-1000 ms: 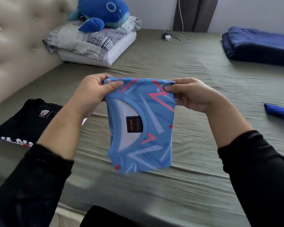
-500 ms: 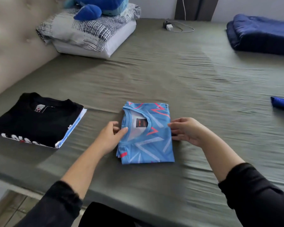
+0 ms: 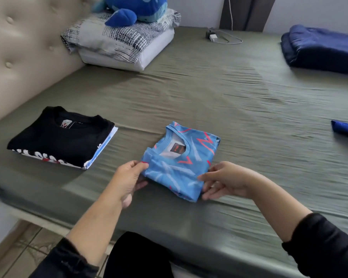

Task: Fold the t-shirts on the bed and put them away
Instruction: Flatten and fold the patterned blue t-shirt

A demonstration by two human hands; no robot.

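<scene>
Beige tufted headboard (image 3: 22, 55) on the left, tiled floor (image 3: 26, 247) near left, pale wall (image 3: 309, 11) far off, dark curtain (image 3: 247, 13) hanging there, soft daylight everywhere.

Smooth printed cloth t-shirt (image 3: 181, 157) on wrinkled matt bedsheet (image 3: 229, 101)

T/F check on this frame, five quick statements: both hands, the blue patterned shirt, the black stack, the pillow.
1. Both hands grip the light-blue patterned t-shirt. True: the left hand pinches its left edge, the right hand its near right corner.
2. The patterned shirt lies on top of the black t-shirt. False: they lie apart on the bed sheet, black one to the left.
3. The black t-shirt tops a stack. True: lighter folded fabric shows beneath it.
4. The plush toy sits on the floor. False: it sits on the pillow.
5. The patterned shirt is spread out flat, unfolded. False: it is folded, collar up.
</scene>
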